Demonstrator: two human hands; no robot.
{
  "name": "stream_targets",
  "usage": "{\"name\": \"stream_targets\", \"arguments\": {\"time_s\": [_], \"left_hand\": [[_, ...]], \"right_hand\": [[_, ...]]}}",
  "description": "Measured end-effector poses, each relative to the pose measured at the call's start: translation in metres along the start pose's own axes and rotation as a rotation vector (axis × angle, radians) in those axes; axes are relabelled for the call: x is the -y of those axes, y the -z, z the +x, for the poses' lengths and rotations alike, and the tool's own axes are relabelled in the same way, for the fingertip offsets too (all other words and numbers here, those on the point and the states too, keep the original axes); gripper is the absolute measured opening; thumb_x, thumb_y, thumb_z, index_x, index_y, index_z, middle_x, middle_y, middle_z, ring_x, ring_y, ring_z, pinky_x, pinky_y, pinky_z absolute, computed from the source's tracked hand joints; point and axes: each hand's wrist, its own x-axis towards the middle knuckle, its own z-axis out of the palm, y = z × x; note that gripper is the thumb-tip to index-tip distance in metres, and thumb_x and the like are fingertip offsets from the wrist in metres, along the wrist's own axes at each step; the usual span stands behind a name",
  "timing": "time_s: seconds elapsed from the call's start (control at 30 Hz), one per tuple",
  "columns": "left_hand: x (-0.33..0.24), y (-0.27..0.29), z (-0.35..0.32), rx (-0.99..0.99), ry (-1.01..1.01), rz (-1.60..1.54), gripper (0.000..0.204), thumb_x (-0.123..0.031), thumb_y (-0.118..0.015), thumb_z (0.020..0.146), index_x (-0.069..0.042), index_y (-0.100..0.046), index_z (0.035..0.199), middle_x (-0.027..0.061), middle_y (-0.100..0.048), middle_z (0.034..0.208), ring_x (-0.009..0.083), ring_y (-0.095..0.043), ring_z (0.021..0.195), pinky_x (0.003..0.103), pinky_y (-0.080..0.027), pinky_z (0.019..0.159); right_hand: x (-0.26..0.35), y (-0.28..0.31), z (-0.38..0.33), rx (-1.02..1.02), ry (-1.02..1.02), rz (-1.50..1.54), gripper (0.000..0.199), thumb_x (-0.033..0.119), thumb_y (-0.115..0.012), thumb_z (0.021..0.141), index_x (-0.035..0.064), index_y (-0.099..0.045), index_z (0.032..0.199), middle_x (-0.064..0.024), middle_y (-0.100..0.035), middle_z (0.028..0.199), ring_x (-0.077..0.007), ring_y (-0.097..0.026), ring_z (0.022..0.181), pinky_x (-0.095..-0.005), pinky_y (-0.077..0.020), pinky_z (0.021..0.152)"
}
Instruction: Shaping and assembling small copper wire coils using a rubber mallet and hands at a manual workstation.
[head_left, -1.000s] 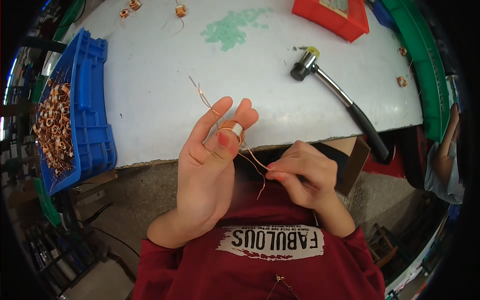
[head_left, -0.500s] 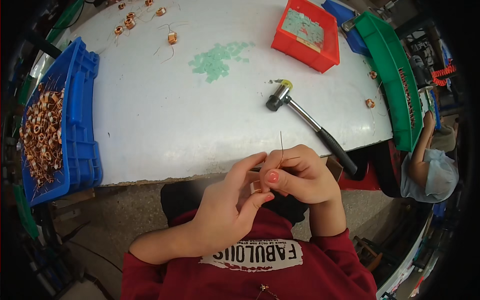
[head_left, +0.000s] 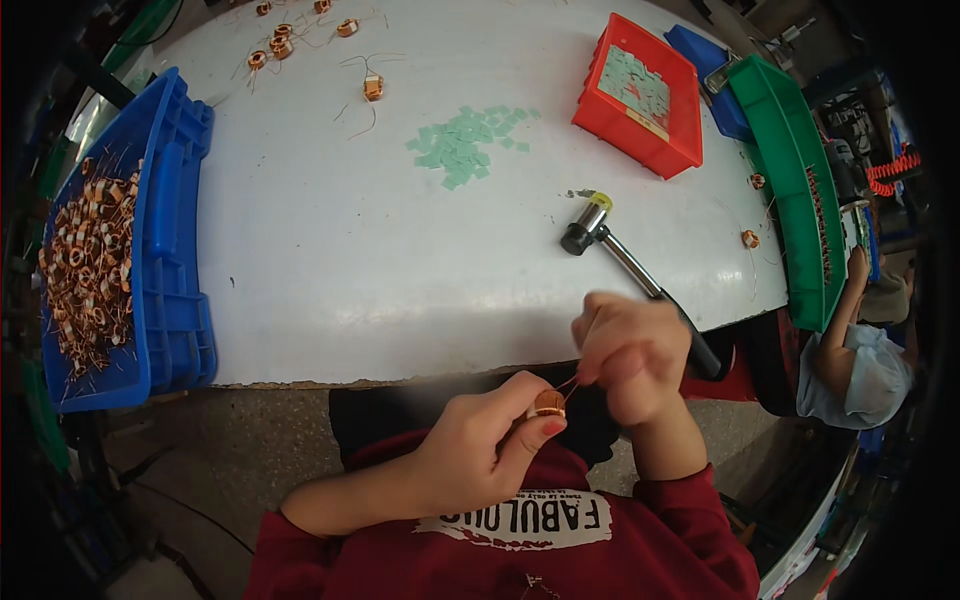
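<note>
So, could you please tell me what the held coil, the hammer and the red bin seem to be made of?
Coil: probably copper wire, from its shiny, coppery windings.
Hammer: bright, seemingly metal shaft; black grip, perhaps rubber; yellow and black faces, possibly plastic.
Red bin: likely moulded plastic, given its smooth, evenly coloured walls.

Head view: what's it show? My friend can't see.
The left hand holds a round copper coil, its thin wires running toward the blurred right hand. A black-handled metal hammer and pale green squares lie on the white table, a blue plastic bin of coils at left.
</note>
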Motion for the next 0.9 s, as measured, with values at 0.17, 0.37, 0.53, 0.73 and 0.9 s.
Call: {"name": "stream_targets", "arguments": {"time_s": [0.17, 0.37, 0.53, 0.73, 0.9], "left_hand": [[0.023, 0.001, -0.032, -0.017, 0.248, -0.151, 0.011, -0.009, -0.051, 0.093, 0.000, -0.054, 0.099, -0.0001, -0.049, 0.060, 0.0091, -0.034, 0.047, 0.021, -0.029, 0.046], [-0.003, 0.045, -0.017, -0.140, 0.277, -0.550, 0.020, -0.017, -0.045, 0.098, 0.001, -0.054, 0.103, -0.0050, -0.035, 0.057, 0.0047, -0.027, 0.049, 0.019, -0.025, 0.045], [0.000, 0.051, -0.009, -0.092, 0.412, -0.798, 0.021, -0.016, -0.043, 0.099, 0.001, -0.053, 0.105, -0.0054, -0.033, 0.058, 0.0041, -0.027, 0.050, 0.018, -0.024, 0.046], [-0.005, 0.059, -0.001, -0.101, 0.484, -0.816, 0.020, -0.014, -0.040, 0.100, 0.001, -0.052, 0.105, -0.0021, -0.042, 0.065, 0.0045, -0.030, 0.053, 0.017, -0.026, 0.048], [-0.002, 0.062, 0.003, -0.079, 0.491, -0.860, 0.020, -0.013, -0.039, 0.099, 0.002, -0.051, 0.107, 0.0014, -0.048, 0.072, 0.0051, -0.033, 0.055, 0.016, -0.027, 0.049]], "right_hand": [[-0.005, 0.085, 0.064, -0.372, -0.005, -0.042, 0.014, 0.008, -0.044, 0.093, 0.0049, -0.056, 0.088, -0.0010, -0.047, 0.067, -0.0062, -0.036, 0.054, -0.0172, -0.0291, 0.049], [-0.042, 0.019, 0.115, 0.249, -0.160, -0.797, 0.007, 0.005, -0.060, 0.084, 0.0009, -0.065, 0.085, -0.0059, -0.060, 0.076, -0.0130, -0.050, 0.062, -0.0245, -0.0417, 0.059], [-0.074, 0.020, 0.122, 0.395, -0.044, -0.862, 0.007, 0.003, -0.061, 0.082, 0.0014, -0.065, 0.088, -0.0062, -0.060, 0.076, -0.0139, -0.051, 0.064, -0.0246, -0.0422, 0.060], [-0.060, 0.017, 0.122, 0.400, -0.200, -0.926, 0.008, 0.003, -0.063, 0.081, 0.0030, -0.065, 0.088, -0.0052, -0.061, 0.080, -0.0118, -0.052, 0.066, -0.0232, -0.0417, 0.061], [-0.050, 0.015, 0.111, 0.320, -0.229, -0.882, 0.009, 0.003, -0.065, 0.080, 0.0041, -0.065, 0.089, -0.0034, -0.061, 0.082, -0.0102, -0.052, 0.068, -0.0217, -0.0408, 0.062]]}}
